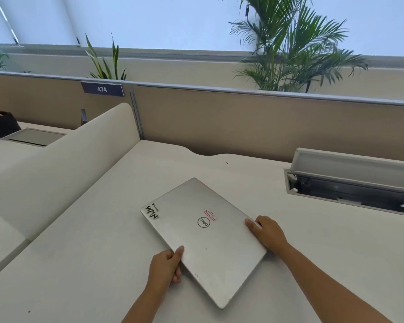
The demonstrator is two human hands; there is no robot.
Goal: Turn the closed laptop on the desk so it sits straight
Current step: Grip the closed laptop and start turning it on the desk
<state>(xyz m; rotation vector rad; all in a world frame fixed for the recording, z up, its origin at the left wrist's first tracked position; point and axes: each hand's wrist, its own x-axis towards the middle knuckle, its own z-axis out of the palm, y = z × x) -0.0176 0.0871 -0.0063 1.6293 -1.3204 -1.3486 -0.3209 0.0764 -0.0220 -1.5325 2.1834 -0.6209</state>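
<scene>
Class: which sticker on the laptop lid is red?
The small rectangular sticker just above the round logo on the laptop; the corner sticker is black and white.

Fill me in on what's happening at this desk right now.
A person has both bare hands on a closed silver laptop lying on the white desk. The left hand grips its near left edge with the thumb on the lid; the right hand holds the right edge. The laptop sits at a clear angle to the desk's edges, so it is not straight yet. A cable tray with its flap up stands open to the right.
</scene>
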